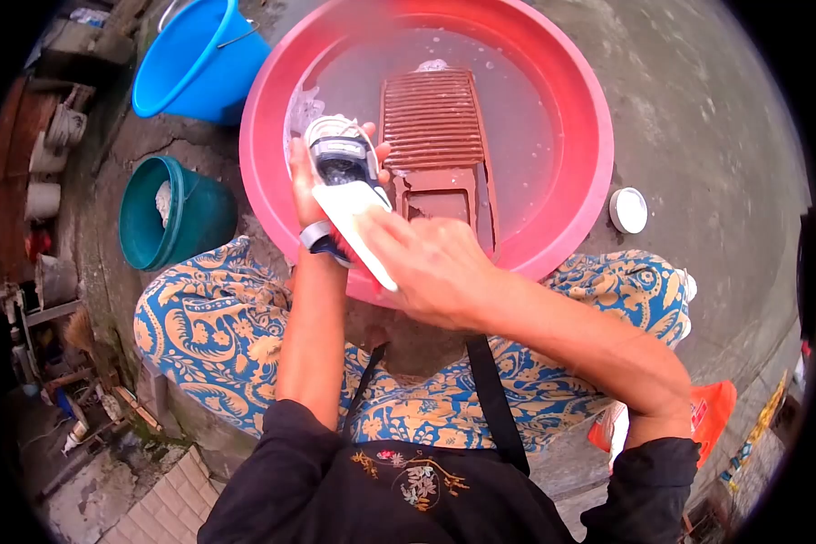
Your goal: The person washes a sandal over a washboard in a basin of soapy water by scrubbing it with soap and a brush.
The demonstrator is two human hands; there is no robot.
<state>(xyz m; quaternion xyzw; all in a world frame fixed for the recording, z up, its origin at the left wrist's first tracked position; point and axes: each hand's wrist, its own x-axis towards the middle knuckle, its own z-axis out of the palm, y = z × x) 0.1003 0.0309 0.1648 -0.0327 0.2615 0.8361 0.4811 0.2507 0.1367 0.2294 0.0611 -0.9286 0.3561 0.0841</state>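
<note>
My left hand (303, 186) grips a white and navy shoe (343, 150) from beneath, its fingertips showing along the right side. My right hand (440, 267) is closed on a white-backed scrubbing brush (346, 213), which lies slantwise across the shoe and hides much of it. Reddish bristles show under the brush's lower left edge. Both hands are over the near left part of a pink basin (594, 118). In the basin's cloudy water a brown washboard (431, 122) lies just right of the shoe, ridges upward.
A blue bucket (181, 63) and a green bucket (204, 213) with something whitish inside stand at the left. To the basin's right, a small white tub (628, 210) sits on the concrete floor (707, 154). An orange bag (714, 417) lies at the lower right.
</note>
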